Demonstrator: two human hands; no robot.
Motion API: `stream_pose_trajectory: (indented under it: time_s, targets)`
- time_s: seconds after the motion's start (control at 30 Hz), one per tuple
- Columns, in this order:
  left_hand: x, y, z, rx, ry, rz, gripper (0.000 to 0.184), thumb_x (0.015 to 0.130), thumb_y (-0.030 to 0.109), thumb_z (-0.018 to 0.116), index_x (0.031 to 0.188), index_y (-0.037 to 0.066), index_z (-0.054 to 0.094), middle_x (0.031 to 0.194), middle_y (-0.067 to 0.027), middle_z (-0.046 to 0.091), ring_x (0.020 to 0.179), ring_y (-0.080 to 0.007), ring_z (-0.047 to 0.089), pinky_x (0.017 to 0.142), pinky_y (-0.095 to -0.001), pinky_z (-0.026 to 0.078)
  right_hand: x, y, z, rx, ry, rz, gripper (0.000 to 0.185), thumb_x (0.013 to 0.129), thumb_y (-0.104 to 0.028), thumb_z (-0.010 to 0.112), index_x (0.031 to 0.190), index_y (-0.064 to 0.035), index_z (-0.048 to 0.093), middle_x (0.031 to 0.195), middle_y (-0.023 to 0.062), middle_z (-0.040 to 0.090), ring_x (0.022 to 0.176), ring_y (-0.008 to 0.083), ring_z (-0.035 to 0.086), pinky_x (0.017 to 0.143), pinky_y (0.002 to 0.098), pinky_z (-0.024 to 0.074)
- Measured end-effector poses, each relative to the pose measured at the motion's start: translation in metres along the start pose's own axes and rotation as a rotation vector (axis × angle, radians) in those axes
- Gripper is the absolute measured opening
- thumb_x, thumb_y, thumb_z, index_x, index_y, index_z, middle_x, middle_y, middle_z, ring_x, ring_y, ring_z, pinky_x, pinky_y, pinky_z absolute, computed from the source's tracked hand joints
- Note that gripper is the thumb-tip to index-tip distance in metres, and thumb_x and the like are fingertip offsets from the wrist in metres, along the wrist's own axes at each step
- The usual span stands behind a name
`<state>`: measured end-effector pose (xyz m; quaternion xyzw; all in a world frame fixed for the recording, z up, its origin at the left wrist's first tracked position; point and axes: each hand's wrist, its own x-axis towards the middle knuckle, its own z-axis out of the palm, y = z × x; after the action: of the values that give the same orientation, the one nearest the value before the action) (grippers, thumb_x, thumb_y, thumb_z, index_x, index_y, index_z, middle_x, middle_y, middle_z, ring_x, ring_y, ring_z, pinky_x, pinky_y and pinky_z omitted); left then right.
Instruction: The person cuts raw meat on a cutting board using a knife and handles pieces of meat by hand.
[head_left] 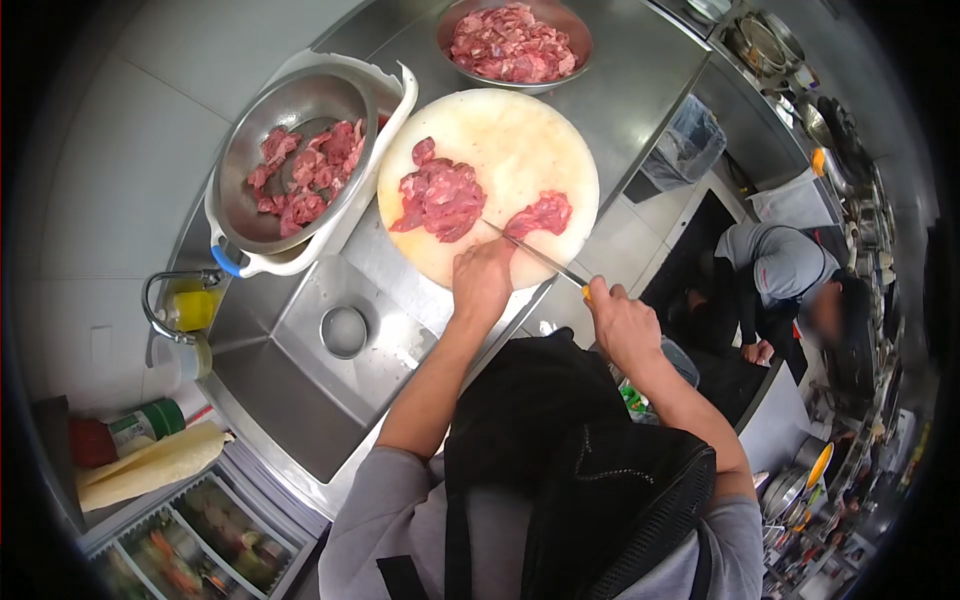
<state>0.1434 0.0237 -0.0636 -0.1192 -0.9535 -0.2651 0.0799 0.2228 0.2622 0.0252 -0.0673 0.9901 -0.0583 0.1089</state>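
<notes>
Across the round board [510,130] lie a meat pile [443,200] and a smaller piece [543,213]; the right hand [624,325] grips a knife [545,262], the left hand [482,280] beside that piece, its grip unclear.

Clock on round white board [520,130], 12 at top of view. Bare board from 12 to 2: good way for hand. Big meat pile [445,202] blocks 9; small meat piece [543,212] blocks 4. Gap between them, knife [548,260] across its low end. Left hand [482,282] fills 6. Right hand [628,328] near 5, off board. Metal bowl [580,45] stands at 12, white tub [357,210] at 9. Open room over sink [290,400] at 7; tap [150,300] sticks out at 8.
</notes>
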Motion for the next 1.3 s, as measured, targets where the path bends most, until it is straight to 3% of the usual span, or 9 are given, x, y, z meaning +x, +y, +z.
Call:
stream_pose_trajectory:
  time_s: [0.13, 0.3, 0.37, 0.63, 0.77, 0.9, 1.07, 1.3]
  targets:
    - [-0.002, -0.011, -0.01, 0.023, -0.02, 0.0, 0.011, 0.1, 0.011, 0.061, 0.092, 0.005, 0.065, 0.091, -0.0186, 0.075, 0.09, -0.0376, 0.072, 0.083, -0.0519, 0.05, -0.011, 0.016, -0.029, -0.092, -0.199, 0.075, 0.024, 0.112, -0.024, 0.055, 0.13, -0.0085, 0.05, 0.105, 0.0208, 0.072, 0.087, 0.0435, 0.079, 0.071, 0.0552, 0.0623]
    - [-0.007, -0.006, -0.007, -0.039, -0.078, 0.089, 0.006, 0.096, 0.007, 0.061, 0.092, 0.004, 0.064, 0.092, -0.0184, 0.074, 0.09, -0.0383, 0.072, 0.083, -0.0519, 0.05, -0.003, 0.02, -0.019, -0.119, -0.128, 0.071, 0.023, 0.112, -0.028, 0.057, 0.126, -0.0104, 0.052, 0.101, 0.0182, 0.073, 0.085, 0.0428, 0.079, 0.072, 0.0551, 0.0625]
    - [-0.009, -0.011, -0.004, -0.027, -0.006, 0.123, 0.006, 0.096, 0.006, 0.06, 0.092, 0.004, 0.064, 0.091, -0.018, 0.074, 0.089, -0.038, 0.071, 0.082, -0.0518, 0.05, 0.008, 0.023, -0.019, -0.118, -0.084, 0.037, 0.023, 0.111, -0.029, 0.057, 0.125, -0.0107, 0.052, 0.099, 0.0175, 0.073, 0.083, 0.0429, 0.079, 0.072, 0.055, 0.0626]
    - [-0.007, -0.023, -0.015, -0.028, 0.004, 0.059, 0.01, 0.1, 0.012, 0.065, 0.093, 0.005, 0.065, 0.088, -0.0174, 0.074, 0.087, -0.0378, 0.071, 0.081, -0.0514, 0.05, -0.005, 0.051, -0.026, 0.229, -0.152, 0.063, 0.037, 0.11, -0.042, 0.061, 0.123, -0.0084, 0.056, 0.086, 0.0271, 0.076, 0.083, 0.0529, 0.074, 0.074, 0.0621, 0.0587]
    - [-0.002, -0.017, -0.021, -0.044, -0.037, 0.016, 0.013, 0.104, 0.014, 0.064, 0.097, 0.004, 0.068, 0.086, -0.019, 0.074, 0.085, -0.0383, 0.071, 0.08, -0.0518, 0.049, -0.012, 0.044, -0.039, 0.239, -0.082, 0.132, 0.036, 0.11, -0.041, 0.063, 0.122, -0.0081, 0.057, 0.085, 0.0279, 0.075, 0.082, 0.0523, 0.074, 0.073, 0.0612, 0.0585]
    - [0.0, -0.014, -0.021, -0.113, -0.009, -0.011, 0.015, 0.106, 0.015, 0.062, 0.102, 0.003, 0.07, 0.086, -0.021, 0.075, 0.082, -0.0394, 0.072, 0.08, -0.0522, 0.049, -0.027, 0.019, -0.038, 0.218, -0.035, 0.025, 0.033, 0.11, -0.038, 0.063, 0.118, -0.0068, 0.056, 0.088, 0.0255, 0.075, 0.08, 0.0502, 0.074, 0.071, 0.0603, 0.059]
    - [-0.006, -0.002, -0.022, -0.186, -0.06, -0.103, 0.02, 0.11, 0.017, 0.058, 0.107, 0.001, 0.069, 0.082, -0.0244, 0.074, 0.079, -0.0443, 0.073, 0.078, -0.0571, 0.051, -0.033, 0.008, -0.006, 0.149, -0.088, 0.037, 0.031, 0.111, -0.035, 0.062, 0.116, -0.0058, 0.054, 0.092, 0.0242, 0.075, 0.08, 0.05, 0.074, 0.071, 0.0602, 0.0597]
    - [-0.011, 0.007, -0.018, -0.234, -0.126, -0.046, 0.017, 0.11, 0.013, 0.057, 0.109, -0.001, 0.066, 0.084, -0.0304, 0.071, 0.08, -0.0529, 0.07, 0.072, -0.0607, 0.054, 0.0, 0.0, 0.008, 0.126, -0.071, 0.068, 0.03, 0.112, -0.035, 0.058, 0.119, -0.0065, 0.051, 0.097, 0.025, 0.075, 0.084, 0.0489, 0.076, 0.073, 0.0591, 0.0604]
